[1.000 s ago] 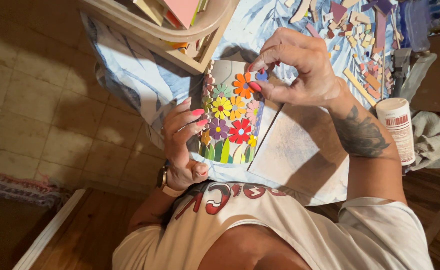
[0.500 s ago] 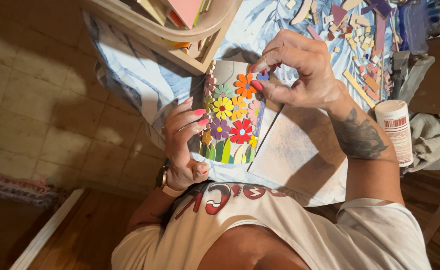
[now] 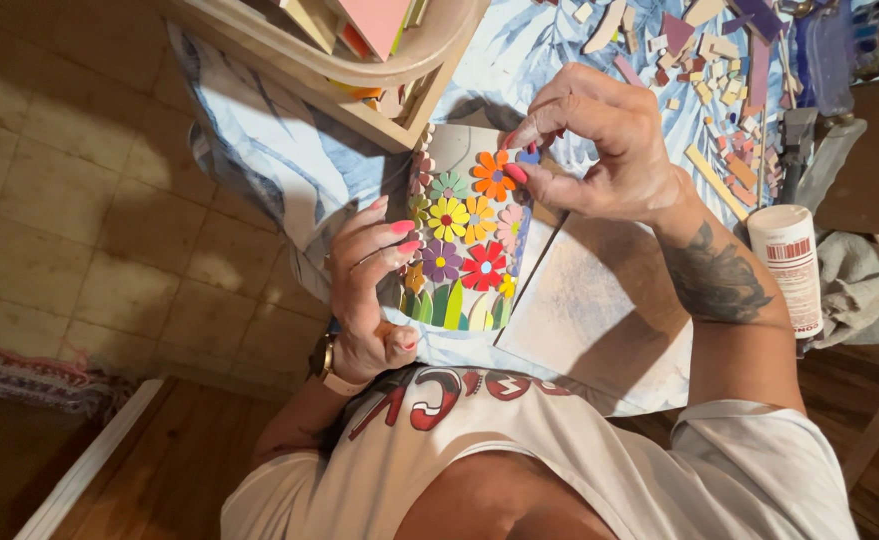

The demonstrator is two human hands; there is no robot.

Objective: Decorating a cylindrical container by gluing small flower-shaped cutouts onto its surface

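Right hand: fingers pinched together on a small blue tile piece, held at the upper right edge of the flower mosaic panel, just beside the orange flower. Thumb and index tips met on the piece; the other fingers curled above it.

Left hand: fingers curved around the panel's left edge, gripping it, pink-painted nails resting against the tiled face near the yellow and purple flowers. A wristband sat on this wrist.

The panel lay on the surface, on a blue-and-white leaf-patterned cloth, close to the person's chest. Its face carried flowers in orange, yellow, red, purple, pink and green, with green leaf-shaped tiles along the lower end. A plain pale board lay touching the panel's right side.

Further out: a white cylindrical bottle stood past the right forearm, a grey rag just beside it. Loose cut tile pieces were scattered over the cloth beyond the right hand. A wooden tray with coloured sheets sat above the panel. Tiled floor showed to the left.
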